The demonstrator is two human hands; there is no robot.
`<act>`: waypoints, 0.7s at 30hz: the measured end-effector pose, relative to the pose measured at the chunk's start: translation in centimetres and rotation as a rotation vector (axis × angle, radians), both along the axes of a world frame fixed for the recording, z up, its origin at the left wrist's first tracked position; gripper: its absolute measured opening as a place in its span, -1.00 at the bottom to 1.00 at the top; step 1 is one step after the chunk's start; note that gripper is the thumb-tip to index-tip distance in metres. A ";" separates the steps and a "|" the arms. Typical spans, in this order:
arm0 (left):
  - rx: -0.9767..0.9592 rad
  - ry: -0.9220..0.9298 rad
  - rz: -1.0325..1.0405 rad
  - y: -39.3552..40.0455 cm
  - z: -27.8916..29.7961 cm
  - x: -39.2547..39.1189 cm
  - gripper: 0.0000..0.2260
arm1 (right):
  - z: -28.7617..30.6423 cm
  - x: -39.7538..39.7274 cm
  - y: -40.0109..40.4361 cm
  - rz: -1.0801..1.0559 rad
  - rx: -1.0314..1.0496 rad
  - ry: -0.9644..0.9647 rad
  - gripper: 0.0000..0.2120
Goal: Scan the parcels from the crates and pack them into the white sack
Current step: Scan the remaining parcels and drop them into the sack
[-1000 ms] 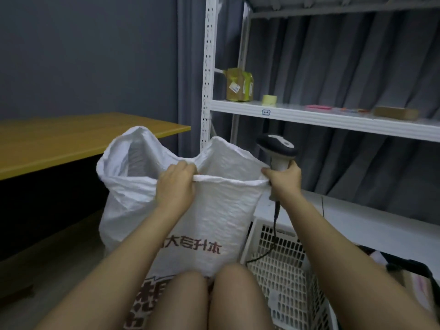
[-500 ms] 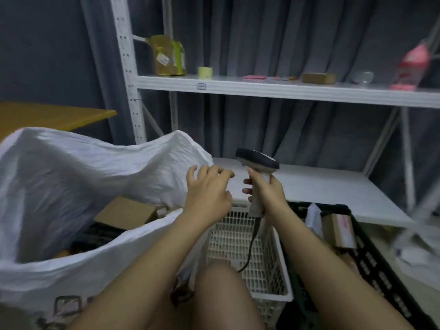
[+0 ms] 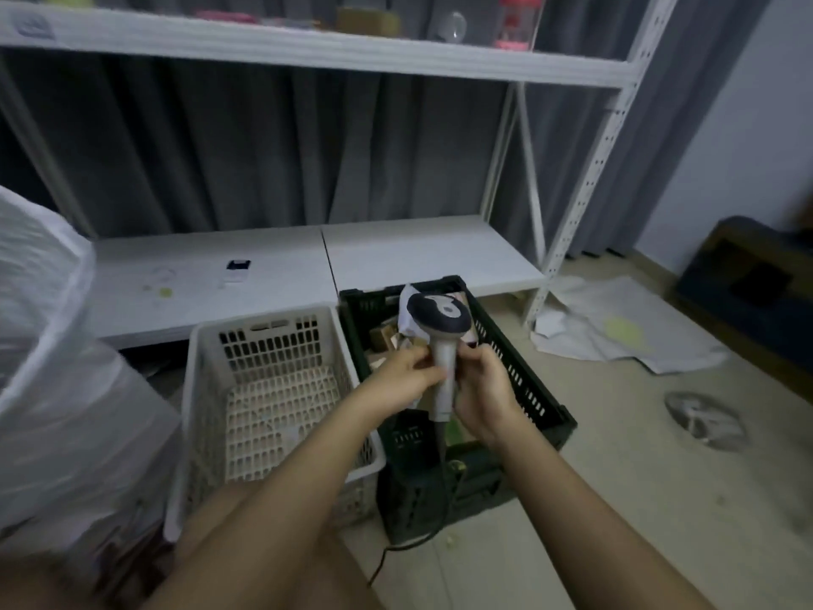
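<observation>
While both of my hands are meeting over the dark crate, I am holding the scanner upright between them. My right hand is curling around the grey handle from the right side, gripping it. My left hand is coming to the same handle from the left, and its fingertips are pinching at the handle just under the scanner head. Whether they are also catching something from the crate, I cannot tell, because this part is blurred. The dark head of the scanner is standing above both hands, and its cable is hanging down below my right hand to the floor.

Directly under and behind my hands, the parcels are lying inside the dark crate, with a pale wrapped one showing behind the scanner head. To the left of my left hand, the white crate is standing just beside the dark one. Farther left, well apart from both hands, the white sack is standing on the floor. Beyond my hands, the low shelf is carrying a small dark card. To the right of my right hand, some papers are lying on the floor.
</observation>
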State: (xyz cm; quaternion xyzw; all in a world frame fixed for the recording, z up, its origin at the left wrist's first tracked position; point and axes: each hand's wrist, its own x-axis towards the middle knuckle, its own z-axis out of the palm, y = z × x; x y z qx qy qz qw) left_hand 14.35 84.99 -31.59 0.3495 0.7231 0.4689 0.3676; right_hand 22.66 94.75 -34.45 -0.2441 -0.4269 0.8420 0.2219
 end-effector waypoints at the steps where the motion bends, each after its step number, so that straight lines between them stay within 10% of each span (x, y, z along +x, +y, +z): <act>1: 0.007 -0.074 0.011 0.6 -1.2 0.0 -0.71 | -1.3 -0.2 0.5 0.016 -0.014 -0.003 -0.65; 6: -0.032 -0.096 0.230 1.8 -6.9 -1.9 -0.73 | -6.4 -2.4 2.2 0.199 0.165 -0.203 -0.64; 11: -0.082 -0.184 0.334 1.6 -11.2 -4.0 -0.67 | -14.1 -4.0 9.0 0.164 0.752 -0.824 -0.71; 21: -0.098 -0.272 0.376 2.3 -15.3 -6.4 -0.71 | -24.0 -7.8 14.8 0.443 0.760 -1.517 0.23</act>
